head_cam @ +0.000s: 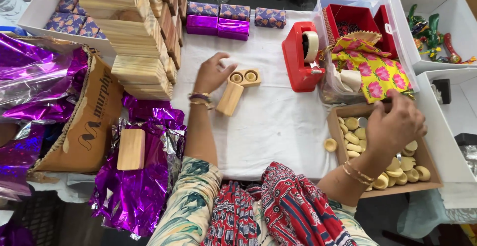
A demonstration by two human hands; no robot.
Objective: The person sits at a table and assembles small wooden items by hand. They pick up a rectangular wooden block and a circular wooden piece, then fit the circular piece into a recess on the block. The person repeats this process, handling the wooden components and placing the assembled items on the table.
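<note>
I see the holder (244,77), a wood block w/ two round cups, lying mid counter (278,122) on white cloth. Its lid (229,98) lies tilted just below, touching it. My left hand (212,73) rests at the holder's left edge, fingers loosely curled, grip open, holding nothing. Right hand (395,124) is over the tray (334,126) of pale wax discs (400,169), fingers bent down; can't tell if that grip has closed on anything. Red tape dispenser (301,57) stands btw the two. Wood stack (141,42) at left, purple foil (139,186) w/ another block (131,149) near me.
</note>
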